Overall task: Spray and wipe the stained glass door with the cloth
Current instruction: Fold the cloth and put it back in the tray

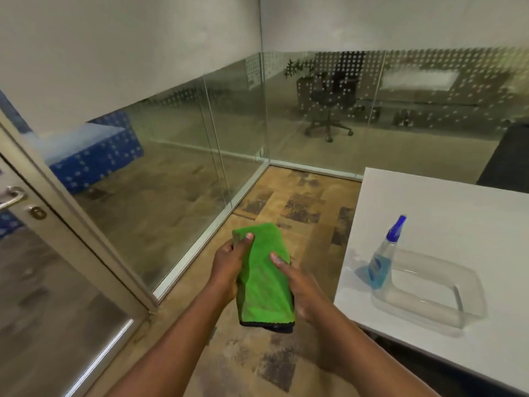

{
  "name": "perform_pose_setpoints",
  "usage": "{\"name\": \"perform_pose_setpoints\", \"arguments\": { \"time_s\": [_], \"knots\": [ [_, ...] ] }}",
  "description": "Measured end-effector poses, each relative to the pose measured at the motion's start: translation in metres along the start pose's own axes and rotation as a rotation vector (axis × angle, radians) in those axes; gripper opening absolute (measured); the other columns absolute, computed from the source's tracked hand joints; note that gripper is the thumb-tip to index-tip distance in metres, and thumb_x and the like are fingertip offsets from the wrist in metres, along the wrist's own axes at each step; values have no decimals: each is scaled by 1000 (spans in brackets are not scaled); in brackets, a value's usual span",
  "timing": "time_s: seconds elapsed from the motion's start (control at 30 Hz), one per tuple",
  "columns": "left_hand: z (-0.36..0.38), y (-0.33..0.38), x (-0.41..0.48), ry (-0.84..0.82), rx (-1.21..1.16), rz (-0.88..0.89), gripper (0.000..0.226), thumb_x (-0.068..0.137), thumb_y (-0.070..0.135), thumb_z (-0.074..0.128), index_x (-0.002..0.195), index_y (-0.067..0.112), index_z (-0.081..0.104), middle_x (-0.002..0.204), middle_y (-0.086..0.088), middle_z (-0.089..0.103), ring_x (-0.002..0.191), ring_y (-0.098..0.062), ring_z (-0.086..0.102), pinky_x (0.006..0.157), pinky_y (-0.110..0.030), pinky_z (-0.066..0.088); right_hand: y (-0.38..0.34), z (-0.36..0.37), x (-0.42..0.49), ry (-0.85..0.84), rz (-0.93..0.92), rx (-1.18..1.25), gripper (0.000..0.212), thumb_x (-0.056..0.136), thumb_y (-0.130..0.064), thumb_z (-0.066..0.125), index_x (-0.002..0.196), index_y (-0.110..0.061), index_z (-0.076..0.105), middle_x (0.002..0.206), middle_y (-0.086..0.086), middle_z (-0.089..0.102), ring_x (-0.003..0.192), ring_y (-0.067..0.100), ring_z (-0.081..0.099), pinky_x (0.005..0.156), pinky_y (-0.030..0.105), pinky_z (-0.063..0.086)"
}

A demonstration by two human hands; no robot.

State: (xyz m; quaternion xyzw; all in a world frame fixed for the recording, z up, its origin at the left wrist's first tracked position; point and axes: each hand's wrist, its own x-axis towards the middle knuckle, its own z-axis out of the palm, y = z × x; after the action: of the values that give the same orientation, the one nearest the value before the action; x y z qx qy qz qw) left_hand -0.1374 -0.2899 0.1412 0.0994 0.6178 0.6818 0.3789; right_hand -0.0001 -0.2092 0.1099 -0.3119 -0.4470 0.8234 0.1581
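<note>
A folded green cloth (264, 279) with a dark edge is held between both hands over the carpet. My left hand (229, 263) grips its left side, thumb on top. Along the cloth's right edge lies my right hand (297, 287), fingers pressed against it. A spray bottle (383, 257) with blue liquid and a blue nozzle stands upright on the white table (446, 213) to the right, apart from both hands. The glass door (43, 282) with a pale frame and a metal handle (11, 196) is at the far left.
A clear plastic tray (423, 293) sits on the table right beside the bottle. Glass partition walls (160, 167) with a dotted frosted band close the corner ahead. An office chair (329, 110) stands beyond the glass. Patterned carpet (286, 202) covers the floor.
</note>
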Motion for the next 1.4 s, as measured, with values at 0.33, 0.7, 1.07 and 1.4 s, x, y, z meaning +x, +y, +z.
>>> {"name": "perform_pose_setpoints", "arguments": {
  "time_s": [0.33, 0.7, 1.07, 1.4],
  "knots": [
    [91, -10, 39, -63, -23, -37, 31, 94, 37, 71, 110, 11, 73, 106, -14, 79, 99, -35, 76, 91, -54, 60, -33, -73, -7, 260, -310, -420, 68, 72, -63, 79, 129, -31, 61, 112, -12, 77, 96, 3, 74, 78, 22, 59],
    [181, -3, 98, -287, -101, -158, 60, 82, 51, 75, 123, 8, 70, 114, -19, 76, 105, -39, 74, 97, -61, 55, -103, -121, 8, 402, -401, -379, 32, 84, -44, 79, 113, -40, 64, 107, -15, 77, 98, 6, 74, 82, 25, 60],
    [268, 5, 121, -502, -149, -248, 63, 81, 51, 73, 128, 9, 68, 119, -19, 75, 108, -39, 73, 93, -56, 57, -158, -166, -4, 559, -472, -322, 45, 86, -39, 79, 126, -25, 63, 110, -6, 77, 96, 10, 75, 76, 25, 60],
    [356, -24, 118, -535, 96, -154, 73, 80, 80, 49, 107, 17, 73, 97, -5, 78, 87, -21, 75, 77, -38, 58, -202, -270, -38, 599, -473, -104, 41, 85, -29, 76, 124, -22, 65, 114, 4, 77, 101, 27, 76, 81, 41, 63]
  ]
}}
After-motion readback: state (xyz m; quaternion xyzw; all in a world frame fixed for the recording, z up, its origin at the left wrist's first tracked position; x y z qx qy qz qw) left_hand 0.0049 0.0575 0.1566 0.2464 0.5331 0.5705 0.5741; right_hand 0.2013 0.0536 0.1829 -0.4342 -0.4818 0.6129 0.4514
